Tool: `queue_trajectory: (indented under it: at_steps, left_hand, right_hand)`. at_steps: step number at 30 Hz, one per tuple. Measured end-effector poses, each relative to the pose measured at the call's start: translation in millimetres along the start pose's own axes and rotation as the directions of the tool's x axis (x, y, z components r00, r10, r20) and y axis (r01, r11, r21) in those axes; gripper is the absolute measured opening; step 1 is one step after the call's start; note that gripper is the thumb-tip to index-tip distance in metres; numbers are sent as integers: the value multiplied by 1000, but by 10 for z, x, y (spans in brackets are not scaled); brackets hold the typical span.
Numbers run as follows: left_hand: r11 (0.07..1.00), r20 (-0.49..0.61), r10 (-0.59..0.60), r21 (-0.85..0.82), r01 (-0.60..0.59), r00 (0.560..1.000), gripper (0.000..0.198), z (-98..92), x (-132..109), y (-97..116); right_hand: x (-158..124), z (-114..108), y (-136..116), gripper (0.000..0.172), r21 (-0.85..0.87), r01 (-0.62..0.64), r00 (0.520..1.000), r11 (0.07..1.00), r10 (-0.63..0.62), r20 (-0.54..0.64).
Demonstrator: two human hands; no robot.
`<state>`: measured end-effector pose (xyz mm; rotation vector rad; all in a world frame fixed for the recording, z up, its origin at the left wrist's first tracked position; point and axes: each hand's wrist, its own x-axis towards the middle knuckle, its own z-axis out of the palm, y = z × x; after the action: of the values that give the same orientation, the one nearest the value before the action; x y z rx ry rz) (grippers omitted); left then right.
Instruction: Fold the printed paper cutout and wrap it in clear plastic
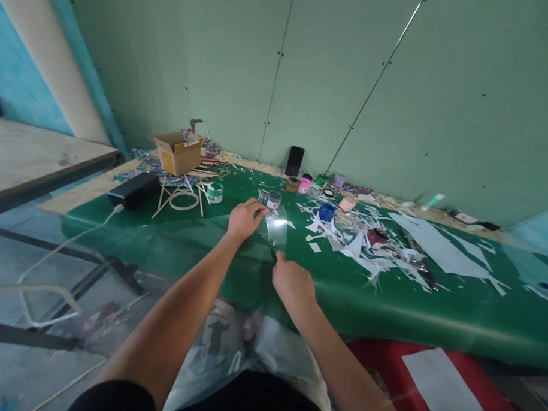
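A clear plastic sheet [173, 250] lies over the green table cover [387, 305] and hangs down towards me. My left hand [245, 219] is closed in a pinch on the sheet's far edge, where it shines [277, 228]. My right hand [293, 282] is closed nearer to me on a thin dark tool; its tip [273, 253] touches the sheet. I cannot make out what the tool is.
White paper scraps [367, 245] and small paint pots [326, 211] litter the right of the table. At the back left stand a cardboard box [177, 152], wooden sticks [166, 196], a tape roll [214, 192] and a black adapter [133, 190]. A phone [295, 160] leans on the green wall.
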<state>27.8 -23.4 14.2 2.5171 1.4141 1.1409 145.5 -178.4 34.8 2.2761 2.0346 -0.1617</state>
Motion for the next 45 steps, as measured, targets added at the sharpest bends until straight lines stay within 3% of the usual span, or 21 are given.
queue_trajectory:
  at_steps: [19, 29, 45]
  left_hand:
    - [996, -176, -13, -92, -3, 984, 23, -46, -28, 22]
    - [979, -319, -59, -201, -7, 946, 24, -43, -8, -43]
    - [965, -365, -36, -254, -62, 930, 21, -31, -4, -51]
  right_hand:
    - [-241, 44, 97, 38, -11, -38, 999, 999, 39, 25]
    - [-525, 113, 169, 36, -58, -65, 997, 996, 67, 31]
    - [-738, 225, 284, 37, -85, -58, 998, 995, 58, -2]
